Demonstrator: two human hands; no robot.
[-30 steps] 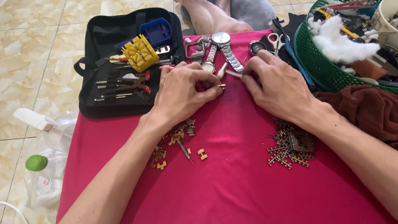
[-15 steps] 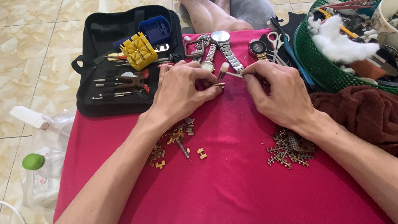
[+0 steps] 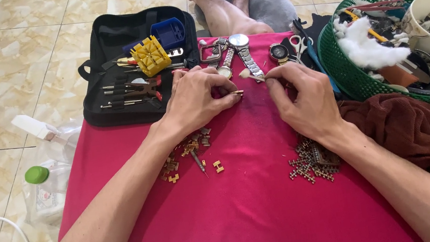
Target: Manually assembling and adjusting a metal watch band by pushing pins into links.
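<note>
Over the red cloth [image 3: 246, 199], the left hand [image 3: 198, 98] pinches a small gold link [image 3: 238, 93] while the right hand [image 3: 305, 101] holds a thin brush [image 3: 251, 75] just above it. It looks like cleaning; the next stroke needs a steady grip. Loose links [image 3: 186, 154] lie below the left wrist.

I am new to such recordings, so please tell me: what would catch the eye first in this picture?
First, the red cloth filling the middle, where the left hand and right hand meet over a small gold-coloured part and a small brush. Next, the open black tool case with a yellow block at upper left, and the green basket of odds and ends at upper right.
</note>
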